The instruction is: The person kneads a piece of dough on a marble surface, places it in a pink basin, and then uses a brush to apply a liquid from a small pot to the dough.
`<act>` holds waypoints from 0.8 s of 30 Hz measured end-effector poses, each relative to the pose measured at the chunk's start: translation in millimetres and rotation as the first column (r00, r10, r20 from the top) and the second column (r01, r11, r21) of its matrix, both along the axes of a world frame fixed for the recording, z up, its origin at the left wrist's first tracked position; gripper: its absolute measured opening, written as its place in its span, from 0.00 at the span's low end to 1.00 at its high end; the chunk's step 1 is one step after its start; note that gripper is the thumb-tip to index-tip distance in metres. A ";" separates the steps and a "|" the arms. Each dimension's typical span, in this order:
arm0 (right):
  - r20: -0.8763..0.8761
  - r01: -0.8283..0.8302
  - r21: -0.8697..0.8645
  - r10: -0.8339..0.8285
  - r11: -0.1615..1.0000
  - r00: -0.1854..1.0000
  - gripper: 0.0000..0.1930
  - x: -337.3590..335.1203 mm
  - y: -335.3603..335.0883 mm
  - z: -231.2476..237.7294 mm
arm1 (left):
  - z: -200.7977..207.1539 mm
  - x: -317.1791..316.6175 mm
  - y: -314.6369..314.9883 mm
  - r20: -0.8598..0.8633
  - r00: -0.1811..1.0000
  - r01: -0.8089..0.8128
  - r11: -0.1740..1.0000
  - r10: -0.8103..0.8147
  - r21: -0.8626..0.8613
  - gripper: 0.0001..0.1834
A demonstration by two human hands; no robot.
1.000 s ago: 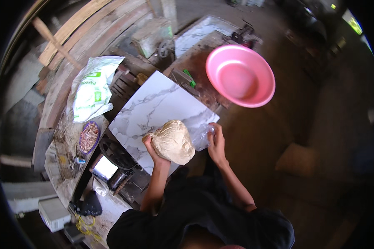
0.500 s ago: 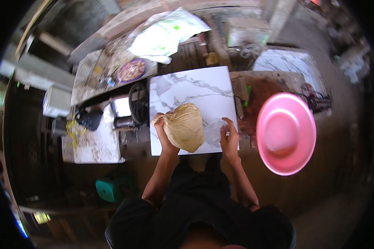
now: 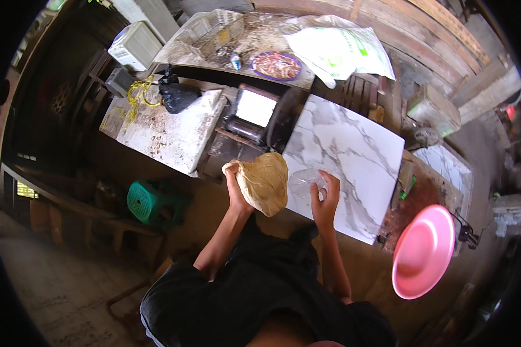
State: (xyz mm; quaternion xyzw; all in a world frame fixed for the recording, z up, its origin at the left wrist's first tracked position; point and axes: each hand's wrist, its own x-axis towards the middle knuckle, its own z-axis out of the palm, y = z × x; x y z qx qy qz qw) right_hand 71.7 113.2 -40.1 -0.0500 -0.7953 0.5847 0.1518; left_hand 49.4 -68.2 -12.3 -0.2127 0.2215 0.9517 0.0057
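Note:
A large pale lump of dough [image 3: 263, 185] rests in my left hand [image 3: 237, 192], whose fingers curl round its left side. It is held up in front of my body, by the left corner of a white marble-patterned board [image 3: 353, 156]. My right hand [image 3: 325, 203] pinches a clear, rounded piece of plastic [image 3: 304, 183] between thumb and fingers, over the board's near left edge. Whether that plastic is a bowl or a bag I cannot tell. A narrow gap separates it from the dough.
Left of the board stands a dark machine with a bright panel [image 3: 255, 109] and a wheel. A stained white table [image 3: 168, 136] carries a black bag [image 3: 178, 95]. A green stool [image 3: 147, 199] stands below. At right is a pink basin [image 3: 425, 251]; a white sack [image 3: 341, 52] lies behind.
My view and body have turned left, so the board and basin appear farther right. The dough, before over the board, is now off its left edge. Both hands keep their holds.

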 end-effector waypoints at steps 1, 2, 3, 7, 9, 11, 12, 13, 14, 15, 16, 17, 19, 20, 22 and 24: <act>-0.005 -0.005 0.020 0.005 1.000 1.000 0.15 -3.2 -6.8 0.5 | -7.2 -0.2 -7.5 -0.005 1.000 -0.010 1.000 0.010 0.005 0.15; -0.010 -0.014 0.024 0.014 1.000 1.000 0.15 -6.2 -13.2 -0.7 | -18.0 -0.1 -16.1 0.023 1.000 -0.017 0.999 0.015 0.047 0.16; -0.068 -0.032 0.086 0.038 0.996 0.997 0.14 -10.9 -18.4 -3.5 | -20.0 -2.1 -21.5 0.046 0.999 -0.016 0.995 0.012 0.096 0.17; -0.234 -0.020 0.224 0.073 0.974 0.970 0.13 -47.2 -43.6 -14.4 | -24.4 -6.5 -43.1 0.104 0.992 -0.081 0.995 0.074 0.058 0.20; -0.226 0.060 0.274 0.003 0.960 0.974 0.13 -68.4 -54.3 -26.7 | -41.2 -7.8 -58.7 0.084 0.995 -0.068 0.990 0.058 0.120 0.20; -0.209 0.129 0.294 -0.068 0.947 0.976 0.11 -86.6 -67.3 -36.6 | -47.1 -8.9 -75.2 0.076 0.995 -0.071 0.988 0.061 0.135 0.20; -0.208 0.134 0.290 -0.074 0.947 0.975 0.11 -96.4 -70.0 -50.0 | -46.2 -10.6 -81.0 0.079 0.995 -0.067 0.990 0.058 0.125 0.20; -0.222 0.159 0.378 -0.077 0.912 0.972 0.11 -103.4 -70.3 -67.2 | -27.8 -8.2 -83.3 0.072 0.995 -0.079 0.990 0.070 0.120 0.20; -0.247 0.184 0.463 -0.073 0.867 0.966 0.11 -113.8 -69.1 -78.3 | -12.9 -9.6 -83.8 0.053 0.995 -0.092 0.989 0.086 0.117 0.21; -0.248 0.188 0.464 -0.077 0.866 0.966 0.11 -122.2 -68.9 -84.3 | -6.7 -13.5 -85.0 0.052 0.995 -0.088 0.989 0.083 0.119 0.21; -0.188 0.110 0.541 -0.007 0.834 0.982 0.11 -126.7 -69.3 -89.3 | -2.0 -17.5 -86.6 0.115 0.986 -0.129 0.991 0.125 0.032 0.21; -0.110 0.038 0.558 0.029 0.829 0.993 0.11 -129.4 -66.5 -93.6 | 1.3 -22.1 -86.5 0.151 0.978 -0.143 0.990 0.144 -0.020 0.22; 0.056 -0.116 0.568 0.102 0.815 0.993 0.12 -132.1 -66.8 -95.1 | 11.5 -27.5 -85.4 0.179 0.970 -0.144 0.983 0.163 -0.114 0.23; -0.030 -0.052 0.560 0.083 0.827 0.996 0.11 -130.0 -66.4 -92.4 | 15.0 -30.2 -84.1 0.182 0.970 -0.134 0.980 0.160 -0.149 0.24; -0.108 0.015 0.547 0.053 0.837 0.993 0.11 -121.2 -67.0 -72.4 | 11.6 -34.3 -87.8 0.132 0.987 -0.065 0.979 0.091 -0.192 0.26; -0.092 0.013 0.384 0.025 0.923 0.995 0.10 -110.5 -68.0 -51.0 | 1.5 -41.4 -90.9 0.127 0.992 -0.010 0.998 0.017 -0.055 0.26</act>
